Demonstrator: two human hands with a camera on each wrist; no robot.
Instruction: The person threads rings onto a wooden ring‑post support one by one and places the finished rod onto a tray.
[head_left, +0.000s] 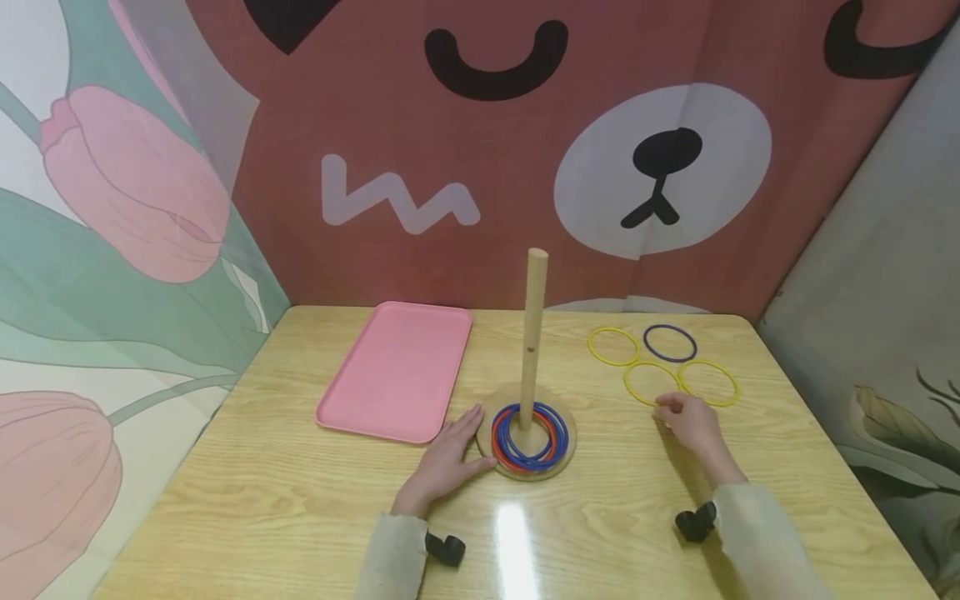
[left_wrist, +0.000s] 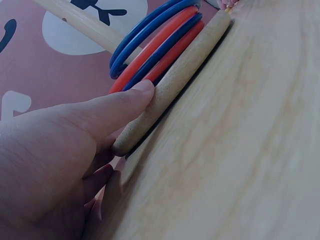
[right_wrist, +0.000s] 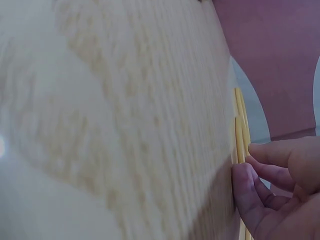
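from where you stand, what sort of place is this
Probably a children's play or activity corner, though the pictures don't settle it: a wood-grain table stands before a cartoon-animal backdrop, and on it is a wooden peg with blue and red rings around its foot.

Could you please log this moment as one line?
left hand: touches wooden base; right hand: pinches yellow ring; peg: blue and red rings around

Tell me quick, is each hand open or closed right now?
Left hand: open, touching the base.
Right hand: closed, pinching a yellow ring.
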